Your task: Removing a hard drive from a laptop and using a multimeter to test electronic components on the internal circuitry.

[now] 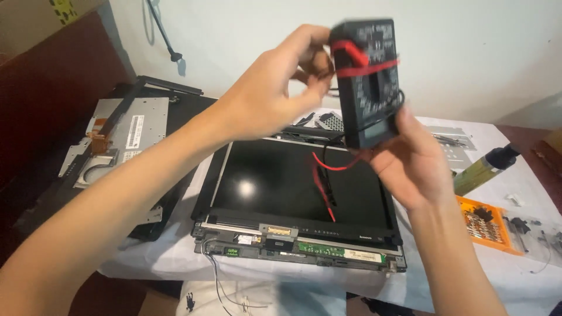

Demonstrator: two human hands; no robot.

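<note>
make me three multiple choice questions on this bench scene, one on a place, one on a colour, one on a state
1. Where does the orange parts tray lie?
A. right of the laptop screen
B. on the screen
C. on the floor

2. What colour are the leads wound round the black multimeter?
A. all green
B. red and black
C. all yellow

3. How is the multimeter held?
A. flat on the cloth
B. up in the air, in both hands
C. closed inside a box

Key: 1 A, the tray sits on the white cloth beside the laptop screen. 2 B, a red band crosses the meter and both colours dangle below. 3 B, the right hand grips it from beneath and the left hand touches its top.
</note>
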